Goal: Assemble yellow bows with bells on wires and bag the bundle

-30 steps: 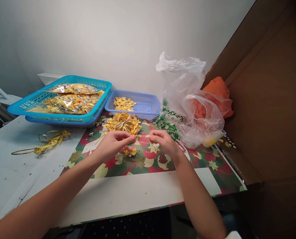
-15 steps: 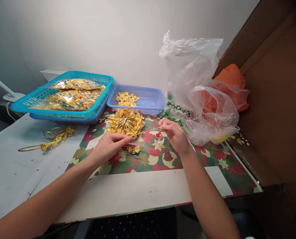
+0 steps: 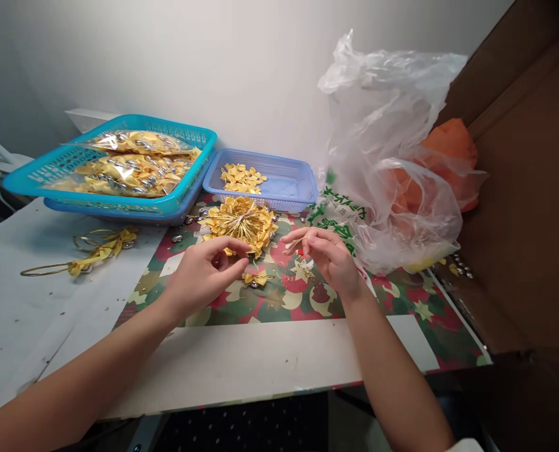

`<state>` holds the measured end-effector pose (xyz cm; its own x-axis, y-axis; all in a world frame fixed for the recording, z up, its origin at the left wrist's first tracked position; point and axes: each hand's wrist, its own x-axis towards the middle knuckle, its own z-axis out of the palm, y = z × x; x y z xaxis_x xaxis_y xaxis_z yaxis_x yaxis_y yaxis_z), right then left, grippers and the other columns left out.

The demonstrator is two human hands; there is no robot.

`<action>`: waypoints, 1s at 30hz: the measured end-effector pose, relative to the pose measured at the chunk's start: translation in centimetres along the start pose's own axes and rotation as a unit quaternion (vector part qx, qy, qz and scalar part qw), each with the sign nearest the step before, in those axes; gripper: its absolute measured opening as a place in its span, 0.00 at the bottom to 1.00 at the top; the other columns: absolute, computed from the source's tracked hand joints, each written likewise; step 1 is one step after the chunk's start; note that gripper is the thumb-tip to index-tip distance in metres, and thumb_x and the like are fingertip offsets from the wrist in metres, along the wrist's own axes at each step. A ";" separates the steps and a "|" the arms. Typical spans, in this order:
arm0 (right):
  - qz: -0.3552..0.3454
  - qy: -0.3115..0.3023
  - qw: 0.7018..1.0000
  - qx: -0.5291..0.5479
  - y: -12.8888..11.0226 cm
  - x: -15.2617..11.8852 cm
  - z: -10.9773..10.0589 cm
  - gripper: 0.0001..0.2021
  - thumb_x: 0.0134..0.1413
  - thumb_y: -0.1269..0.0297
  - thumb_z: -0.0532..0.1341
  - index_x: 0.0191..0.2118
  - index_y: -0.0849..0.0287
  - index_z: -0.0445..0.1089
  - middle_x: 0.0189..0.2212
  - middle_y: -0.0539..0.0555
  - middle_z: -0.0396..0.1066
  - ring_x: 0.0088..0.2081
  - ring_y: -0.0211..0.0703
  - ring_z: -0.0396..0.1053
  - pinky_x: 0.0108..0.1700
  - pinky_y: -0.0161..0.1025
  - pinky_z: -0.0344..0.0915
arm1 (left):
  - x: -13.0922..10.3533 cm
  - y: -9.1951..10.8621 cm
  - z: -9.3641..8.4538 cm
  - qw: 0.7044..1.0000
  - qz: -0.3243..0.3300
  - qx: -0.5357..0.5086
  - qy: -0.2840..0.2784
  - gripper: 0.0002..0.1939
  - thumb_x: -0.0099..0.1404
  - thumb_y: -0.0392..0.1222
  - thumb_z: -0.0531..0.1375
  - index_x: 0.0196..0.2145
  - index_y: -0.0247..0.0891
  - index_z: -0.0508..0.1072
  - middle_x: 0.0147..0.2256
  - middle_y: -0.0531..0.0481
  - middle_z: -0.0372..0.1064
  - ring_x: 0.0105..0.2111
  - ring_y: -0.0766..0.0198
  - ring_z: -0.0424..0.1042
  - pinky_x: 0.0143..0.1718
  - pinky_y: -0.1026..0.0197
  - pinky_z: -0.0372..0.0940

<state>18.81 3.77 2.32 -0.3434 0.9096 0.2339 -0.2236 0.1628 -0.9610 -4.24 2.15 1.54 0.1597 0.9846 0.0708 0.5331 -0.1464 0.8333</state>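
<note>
My left hand is in front of the round bundle of gold ribbon bows, its thumb and fingers apart with nothing between them. To the right, my right hand pinches a thin gold cord between thumb and forefinger. A pale tie crosses the middle of the bundle, where gold cords fan out. One small gold bow with a silver bell lies between my hands on the patterned sheet. A small red piece shows partly behind my right fingers.
A turquoise basket of bagged gold bows stands at the left, beside a blue basket of loose bows. More gold bows on loops lie on the white surface. A clear plastic bag and cardboard bound the right side.
My left hand has let go of the cord and opened. The cord, stretched between both hands before, now hangs at my right fingers alone. The view has shifted slightly.
</note>
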 end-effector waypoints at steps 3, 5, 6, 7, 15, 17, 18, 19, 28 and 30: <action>-0.003 -0.005 1.000 0.025 0.0 0.0 0.0 0.13 0.57 0.64 0.56 0.22 0.58 0.68 0.40 0.53 0.76 0.38 0.45 0.73 0.48 0.45 0.65 | 0.4 1.2 0.2 0.998 -0.008 0.026 -0.057 0.11 0.59 0.48 0.61 0.31 0.39 0.78 0.17 0.54 0.68 0.17 0.67 0.62 0.19 0.66 0.55; -0.009 -0.004 0.999 0.038 0.1 0.0 0.0 0.13 0.58 0.64 0.56 0.23 0.57 0.68 0.40 0.53 0.76 0.38 0.44 0.73 0.48 0.44 0.65 | 1.0 1.8 0.4 0.993 -0.016 0.052 -0.100 0.12 0.59 0.49 0.60 0.30 0.39 0.79 0.19 0.52 0.71 0.18 0.67 0.62 0.19 0.65 0.54; -0.012 -0.004 0.999 0.044 0.1 0.0 -0.1 0.13 0.58 0.64 0.57 0.23 0.57 0.68 0.40 0.52 0.76 0.38 0.44 0.73 0.48 0.44 0.66 | 1.3 2.0 0.5 0.991 -0.019 0.065 -0.117 0.13 0.59 0.50 0.60 0.30 0.40 0.80 0.21 0.52 0.72 0.19 0.67 0.63 0.19 0.65 0.54; -0.015 -0.005 0.999 0.048 0.1 0.0 -0.1 0.13 0.58 0.64 0.57 0.23 0.57 0.68 0.40 0.52 0.76 0.38 0.43 0.73 0.48 0.44 0.66 | 1.7 2.2 0.5 0.988 -0.020 0.075 -0.132 0.13 0.59 0.50 0.60 0.31 0.40 0.81 0.21 0.51 0.73 0.19 0.66 0.63 0.19 0.65 0.53; -0.026 -0.002 0.998 0.061 -0.3 0.1 -0.1 0.13 0.58 0.62 0.57 0.23 0.57 0.67 0.39 0.52 0.76 0.39 0.44 0.73 0.50 0.45 0.66 | 3.4 2.8 1.6 0.974 -0.040 0.062 -0.212 0.16 0.56 0.55 0.62 0.27 0.40 0.80 0.19 0.53 0.66 0.18 0.68 0.57 0.18 0.65 0.48; -0.027 0.004 0.997 0.078 -0.3 0.1 -0.3 0.12 0.57 0.62 0.57 0.23 0.57 0.67 0.38 0.52 0.75 0.39 0.44 0.74 0.49 0.45 0.66 | 3.3 3.1 1.7 0.979 -0.042 0.053 -0.192 0.17 0.56 0.55 0.61 0.24 0.38 0.78 0.19 0.53 0.65 0.18 0.68 0.57 0.18 0.65 0.48; -0.030 0.010 0.995 0.090 -0.4 0.1 -0.5 0.12 0.57 0.62 0.57 0.23 0.57 0.68 0.37 0.52 0.75 0.38 0.44 0.74 0.49 0.45 0.66 | 3.3 3.1 1.6 0.981 -0.047 0.052 -0.182 0.17 0.57 0.54 0.61 0.23 0.38 0.77 0.19 0.53 0.65 0.18 0.68 0.57 0.18 0.65 0.48; -0.036 0.018 0.994 0.106 -0.4 0.1 -0.7 0.12 0.56 0.62 0.58 0.23 0.57 0.68 0.36 0.51 0.75 0.38 0.43 0.74 0.49 0.44 0.66 | 3.2 3.1 1.4 0.982 -0.055 0.053 -0.175 0.16 0.56 0.54 0.61 0.23 0.38 0.77 0.19 0.52 0.66 0.18 0.68 0.58 0.18 0.65 0.48; -0.037 0.076 0.975 0.208 -0.9 0.2 -1.8 0.13 0.53 0.63 0.58 0.20 0.58 0.65 0.23 0.48 0.65 0.29 0.36 0.67 0.38 0.35 0.66 | 2.6 1.7 -0.2 0.978 -0.134 -0.086 -0.133 0.11 0.52 0.47 0.65 0.22 0.38 0.73 0.19 0.52 0.68 0.25 0.61 0.72 0.22 0.66 0.57; -0.029 0.084 0.974 0.209 -0.9 0.3 -1.9 0.13 0.52 0.63 0.59 0.19 0.58 0.64 0.23 0.49 0.63 0.29 0.36 0.65 0.37 0.35 0.66 | 2.6 1.2 -0.1 0.963 -0.161 -0.170 -0.129 0.10 0.50 0.46 0.67 0.22 0.38 0.72 0.17 0.54 0.63 0.22 0.64 0.69 0.21 0.67 0.58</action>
<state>20.61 4.56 2.97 -0.1732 0.9588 0.2252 -0.6016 0.0781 -0.7950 -3.27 4.58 2.80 0.2564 0.9106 -0.3241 0.2929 0.2464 0.9238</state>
